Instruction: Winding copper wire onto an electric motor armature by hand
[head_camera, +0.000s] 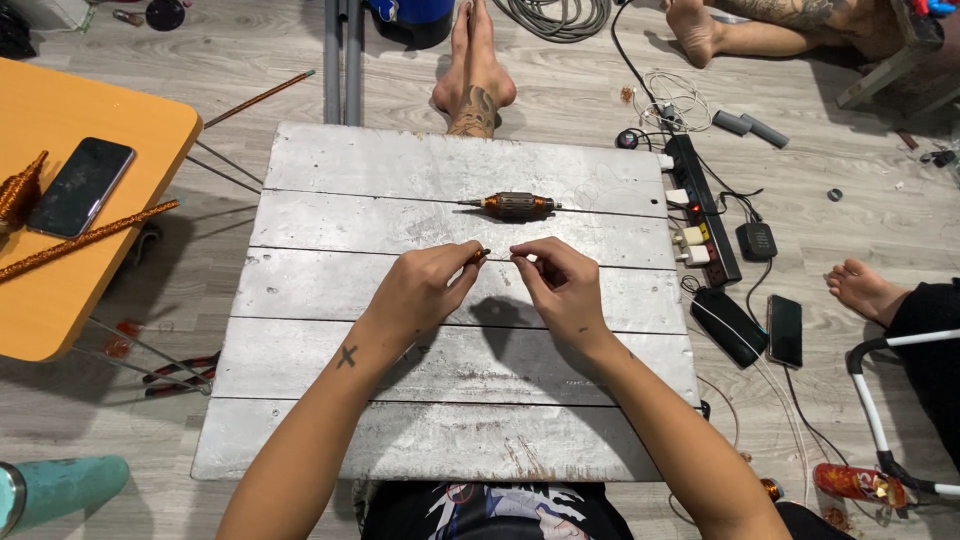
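The piece pinched between the hands is mostly hidden by fingertips and too small to identify. The teal bottle is cut off at the left edge. The seated person at right shows only a foot and knee.

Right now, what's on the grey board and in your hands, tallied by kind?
Motor armatures: 1, the copper-wound armature lying on the grey board, beyond both hands.
Small thin pieces: 1, a small dark piece pinched by the left hand; the right hand meets it, its own hold too small to tell.
Total: 2
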